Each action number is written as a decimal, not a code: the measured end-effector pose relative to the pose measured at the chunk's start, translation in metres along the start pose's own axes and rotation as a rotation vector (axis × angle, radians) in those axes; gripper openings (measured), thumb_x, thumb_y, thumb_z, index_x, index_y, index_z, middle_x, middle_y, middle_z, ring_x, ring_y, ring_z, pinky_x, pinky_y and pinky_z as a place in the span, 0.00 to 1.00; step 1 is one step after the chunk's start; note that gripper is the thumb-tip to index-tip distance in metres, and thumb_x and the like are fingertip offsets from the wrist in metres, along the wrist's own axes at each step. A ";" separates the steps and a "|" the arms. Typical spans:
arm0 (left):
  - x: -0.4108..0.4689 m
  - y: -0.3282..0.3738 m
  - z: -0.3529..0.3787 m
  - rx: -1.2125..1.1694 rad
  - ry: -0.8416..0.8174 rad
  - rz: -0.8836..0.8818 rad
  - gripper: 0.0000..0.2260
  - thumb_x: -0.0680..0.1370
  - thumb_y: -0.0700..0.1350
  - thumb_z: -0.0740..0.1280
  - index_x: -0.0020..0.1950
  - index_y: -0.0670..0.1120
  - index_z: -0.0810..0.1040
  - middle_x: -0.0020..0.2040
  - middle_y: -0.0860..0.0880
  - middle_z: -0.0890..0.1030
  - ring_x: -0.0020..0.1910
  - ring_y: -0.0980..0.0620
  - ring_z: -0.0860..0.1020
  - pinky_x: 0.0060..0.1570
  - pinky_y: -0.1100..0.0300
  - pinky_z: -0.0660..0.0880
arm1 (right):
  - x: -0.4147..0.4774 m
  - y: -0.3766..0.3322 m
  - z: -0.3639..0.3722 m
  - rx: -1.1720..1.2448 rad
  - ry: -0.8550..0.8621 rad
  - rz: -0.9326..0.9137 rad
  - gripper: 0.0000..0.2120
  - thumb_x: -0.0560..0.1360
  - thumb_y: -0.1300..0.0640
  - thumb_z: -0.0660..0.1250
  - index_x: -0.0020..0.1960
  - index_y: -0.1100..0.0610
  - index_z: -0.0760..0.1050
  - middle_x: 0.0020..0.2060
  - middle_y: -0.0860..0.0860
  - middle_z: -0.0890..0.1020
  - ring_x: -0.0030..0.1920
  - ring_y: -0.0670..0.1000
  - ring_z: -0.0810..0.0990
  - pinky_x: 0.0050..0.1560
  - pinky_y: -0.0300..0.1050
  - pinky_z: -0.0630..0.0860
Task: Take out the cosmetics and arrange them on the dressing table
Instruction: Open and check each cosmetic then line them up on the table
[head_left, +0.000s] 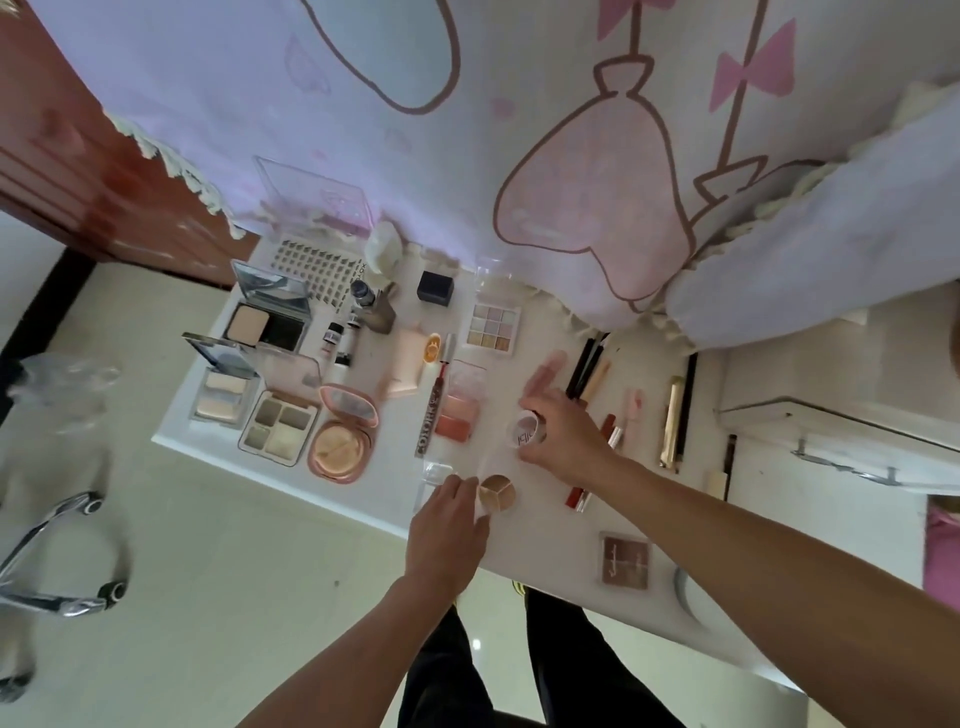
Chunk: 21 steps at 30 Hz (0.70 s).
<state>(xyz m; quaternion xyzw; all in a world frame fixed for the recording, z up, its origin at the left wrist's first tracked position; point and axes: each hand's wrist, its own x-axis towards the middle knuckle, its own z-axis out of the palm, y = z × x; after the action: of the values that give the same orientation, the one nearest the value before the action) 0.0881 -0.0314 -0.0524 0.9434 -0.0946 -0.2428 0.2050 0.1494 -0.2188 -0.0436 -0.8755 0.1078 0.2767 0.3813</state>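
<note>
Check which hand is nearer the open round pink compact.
Left. The left hand sits just right of the compact, its fingers on a three-shade pot. The right hand is farther right, past the blush palette, gripping a small white jar.

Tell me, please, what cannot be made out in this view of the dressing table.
- Head view: the lettering on the white lid in the right hand is too small to read.
- Head view: whether the left hand grips the round pot, since its fingers cover the pot's edge.
- Head view: the brown palette print, blurred.
- Head view: a grey round thing, mostly behind the right forearm.
</note>
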 end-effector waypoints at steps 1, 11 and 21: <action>0.001 -0.003 -0.001 -0.001 -0.012 -0.008 0.19 0.79 0.50 0.64 0.69 0.48 0.69 0.61 0.52 0.74 0.60 0.52 0.74 0.56 0.60 0.70 | 0.005 -0.002 0.006 -0.047 -0.003 -0.027 0.31 0.72 0.59 0.73 0.73 0.56 0.69 0.71 0.50 0.66 0.66 0.52 0.72 0.61 0.41 0.69; 0.009 -0.004 -0.003 0.056 -0.060 -0.016 0.15 0.79 0.51 0.63 0.64 0.47 0.72 0.58 0.50 0.77 0.55 0.47 0.77 0.54 0.55 0.72 | 0.006 0.002 0.028 -0.410 0.045 -0.153 0.30 0.72 0.54 0.71 0.72 0.51 0.67 0.63 0.49 0.68 0.63 0.52 0.69 0.51 0.50 0.75; 0.007 -0.012 -0.008 -0.058 -0.148 -0.104 0.14 0.75 0.43 0.65 0.60 0.46 0.77 0.51 0.48 0.83 0.52 0.47 0.80 0.54 0.53 0.76 | -0.034 0.012 0.048 0.059 0.086 0.213 0.10 0.72 0.64 0.66 0.49 0.51 0.76 0.45 0.50 0.82 0.47 0.55 0.82 0.50 0.52 0.79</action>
<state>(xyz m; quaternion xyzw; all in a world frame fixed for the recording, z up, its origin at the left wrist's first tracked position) 0.0987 -0.0199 -0.0544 0.9201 -0.0534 -0.3249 0.2120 0.0972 -0.1927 -0.0586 -0.8584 0.2246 0.2745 0.3706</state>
